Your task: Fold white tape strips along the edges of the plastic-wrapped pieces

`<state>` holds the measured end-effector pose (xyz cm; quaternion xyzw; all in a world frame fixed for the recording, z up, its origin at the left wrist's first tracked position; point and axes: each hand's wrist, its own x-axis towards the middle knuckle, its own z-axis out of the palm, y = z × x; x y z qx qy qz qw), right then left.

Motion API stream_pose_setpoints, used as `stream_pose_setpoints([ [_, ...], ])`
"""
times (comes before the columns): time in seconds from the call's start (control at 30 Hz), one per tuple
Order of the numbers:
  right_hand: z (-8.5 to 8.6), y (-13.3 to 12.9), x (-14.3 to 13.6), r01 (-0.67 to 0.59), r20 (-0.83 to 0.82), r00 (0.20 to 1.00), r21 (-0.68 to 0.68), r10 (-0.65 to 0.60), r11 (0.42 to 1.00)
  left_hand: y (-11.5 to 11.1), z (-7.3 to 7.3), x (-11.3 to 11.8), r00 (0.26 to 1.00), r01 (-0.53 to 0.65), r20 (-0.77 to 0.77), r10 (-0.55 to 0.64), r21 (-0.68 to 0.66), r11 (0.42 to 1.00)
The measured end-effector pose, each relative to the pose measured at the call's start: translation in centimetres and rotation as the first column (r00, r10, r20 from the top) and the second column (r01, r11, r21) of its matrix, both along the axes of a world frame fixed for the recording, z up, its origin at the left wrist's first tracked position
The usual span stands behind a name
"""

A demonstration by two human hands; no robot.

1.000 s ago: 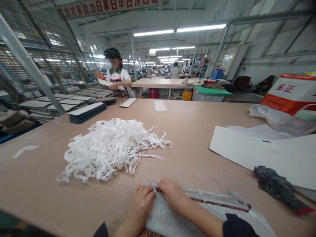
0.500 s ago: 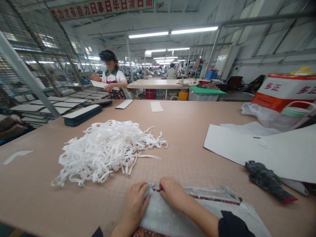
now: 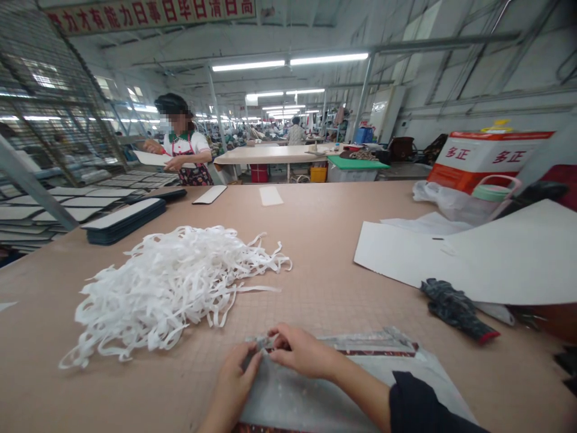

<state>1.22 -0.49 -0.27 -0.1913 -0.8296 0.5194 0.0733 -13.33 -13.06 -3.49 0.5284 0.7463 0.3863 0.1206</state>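
Observation:
A grey-white fabric panel (image 3: 356, 394) lies before me at the near edge of the table. Dark brown patterned cloth shows along its folded far edge and again at its near edge. My left hand (image 3: 235, 376) is closed on the panel's far left corner, thumb and fingers together. Just to the right, my right hand (image 3: 303, 353) has its fingers bent, thumb and forefinger pinched at the same folded edge. The exact spot under the fingertips is partly hidden. Beyond the hands lies a loose heap of white fabric strips (image 3: 175, 285).
A dark knitted glove (image 3: 455, 310) and a large white sheet (image 3: 451, 255) lie on the right. Behind them stand a red-and-white box (image 3: 487, 159) and a plastic bag (image 3: 439, 198). Stacked dark-edged panels (image 3: 126, 222) sit far left. A co-worker (image 3: 184, 144) holds a white panel beyond.
The view has swung to the right, so the table's things appear further left. My right hand's fingers have shifted closer to the panel's left corner, while my left hand stays at that corner.

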Motion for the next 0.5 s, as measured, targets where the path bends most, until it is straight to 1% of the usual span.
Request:
stream_pose_setpoints([
  [0.07, -0.3, -0.1, -1.0, 0.044, -0.050, 0.998, 0.021, -0.043, 0.999, 0.2, -1.1, -0.3, 0.995, -0.085, -0.047, 0.084, -0.007, 0.996],
  [0.13, -0.6, 0.0, -1.8, 0.054, -0.060, 0.997, 0.067, -0.050, 0.996, 0.3, -2.0, -0.5, 0.982, -0.131, -0.136, 0.134, 0.026, 0.991],
  [0.17, -0.8, 0.1, -2.1, 0.045, -0.051, 0.998, 0.104, -0.040, 0.994, 0.3, -2.2, -0.5, 0.970, -0.142, -0.189, 0.150, 0.056, 0.988],
  [0.23, -1.2, 0.3, -2.6, 0.011, -0.030, 1.000, 0.202, -0.005, 0.979, 0.2, -2.2, -0.3, 0.941, -0.132, -0.297, 0.160, 0.114, 0.985],
  [0.3, -1.7, 0.5, -3.0, -0.028, -0.028, 0.999, 0.308, 0.038, 0.951, 0.1, -1.7, 0.1, 0.910, -0.077, -0.398, 0.119, 0.121, 0.990],
  [0.37, -2.2, 0.7, -3.4, -0.065, -0.031, 0.996, 0.387, 0.084, 0.920, 0.1, -1.1, 0.4, 0.873, -0.010, -0.486, 0.046, 0.078, 0.997],
  [0.43, -2.5, 0.9, -3.7, -0.094, -0.009, 0.994, 0.435, 0.109, 0.895, 0.0, -0.5, 0.7, 0.833, 0.033, -0.554, -0.011, 0.031, 0.999],
  [0.5, -2.6, 1.2, -4.0, -0.117, 0.036, 0.993, 0.456, 0.114, 0.882, 0.0, -0.3, 0.9, 0.798, 0.053, -0.600, -0.050, -0.013, 0.998],
])
